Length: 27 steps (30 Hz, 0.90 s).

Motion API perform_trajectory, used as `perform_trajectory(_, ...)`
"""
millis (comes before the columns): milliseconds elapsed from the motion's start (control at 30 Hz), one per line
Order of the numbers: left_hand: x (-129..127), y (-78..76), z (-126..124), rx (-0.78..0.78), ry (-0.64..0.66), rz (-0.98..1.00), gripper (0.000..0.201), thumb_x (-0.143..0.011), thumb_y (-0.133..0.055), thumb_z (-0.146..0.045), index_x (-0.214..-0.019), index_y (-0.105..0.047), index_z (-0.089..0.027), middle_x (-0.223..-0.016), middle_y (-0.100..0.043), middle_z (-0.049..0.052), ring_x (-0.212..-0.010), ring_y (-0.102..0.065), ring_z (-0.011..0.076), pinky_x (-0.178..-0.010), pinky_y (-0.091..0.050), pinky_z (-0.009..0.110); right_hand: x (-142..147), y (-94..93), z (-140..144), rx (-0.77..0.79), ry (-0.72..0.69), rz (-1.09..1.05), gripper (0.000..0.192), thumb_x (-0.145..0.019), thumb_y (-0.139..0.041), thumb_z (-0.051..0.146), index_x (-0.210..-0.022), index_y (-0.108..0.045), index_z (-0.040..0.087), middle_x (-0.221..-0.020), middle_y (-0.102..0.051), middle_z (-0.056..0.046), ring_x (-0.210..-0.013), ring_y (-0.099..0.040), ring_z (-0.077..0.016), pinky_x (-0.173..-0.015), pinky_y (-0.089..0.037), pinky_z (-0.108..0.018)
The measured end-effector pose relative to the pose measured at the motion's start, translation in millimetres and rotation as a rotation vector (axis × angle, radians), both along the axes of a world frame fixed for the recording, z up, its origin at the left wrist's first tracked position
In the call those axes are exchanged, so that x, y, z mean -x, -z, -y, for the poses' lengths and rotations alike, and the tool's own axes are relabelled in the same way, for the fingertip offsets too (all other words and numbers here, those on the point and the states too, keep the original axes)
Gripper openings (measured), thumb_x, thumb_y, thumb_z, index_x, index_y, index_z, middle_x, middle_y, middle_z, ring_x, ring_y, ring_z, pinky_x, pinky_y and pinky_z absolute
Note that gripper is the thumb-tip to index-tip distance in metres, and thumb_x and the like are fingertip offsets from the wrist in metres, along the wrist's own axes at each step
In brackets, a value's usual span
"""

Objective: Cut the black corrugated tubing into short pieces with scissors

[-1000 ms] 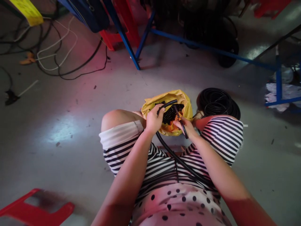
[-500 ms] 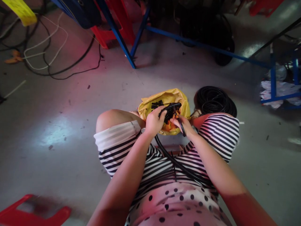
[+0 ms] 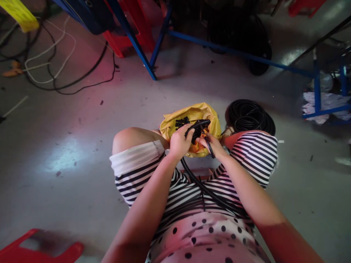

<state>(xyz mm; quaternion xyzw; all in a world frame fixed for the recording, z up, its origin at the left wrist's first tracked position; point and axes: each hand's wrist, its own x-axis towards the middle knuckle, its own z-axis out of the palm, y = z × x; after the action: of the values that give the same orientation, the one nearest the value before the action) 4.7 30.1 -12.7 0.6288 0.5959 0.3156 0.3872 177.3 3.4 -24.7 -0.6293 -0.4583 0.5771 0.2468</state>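
My left hand is closed around a black corrugated tube, which trails back across my lap. The tube's front end sticks out past my fingers, over the mouth of a yellow bag. In my right hand is a pair of scissors with black handles, gripped with the fingers closed. Its blades reach up to the tube near its end. Inside the bag lie many short black tube pieces, with something orange below them. Part of the scissors is hidden by my fingers.
A coil of black tubing lies on the floor beside my right knee. Ahead stands a blue metal frame with a red stool behind it. Loose cables are at the far left, another red stool at the lower left.
The scissors and my right hand have shifted slightly left along the tube. My left hand stays in place on the tube. The whole view has drifted a little.
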Motion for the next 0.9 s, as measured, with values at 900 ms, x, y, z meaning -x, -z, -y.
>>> perform_trajectory(900,2.1,-0.7,2.0,-0.004,0.026,-0.015,0.026,-0.096,-0.055,-0.029,-0.115,-0.071,-0.021,-0.12,-0.076,0.007,-0.114,-0.069,0.0239,-0.104,-0.051,0.036,1.1,-4.7,-0.6,0.019,0.017,0.031,0.033,-0.075,-0.068,0.052,-0.084,-0.057,0.022,-0.078,-0.058,0.002,-0.073,-0.054,-0.0169,-0.069,-0.041,-0.028)
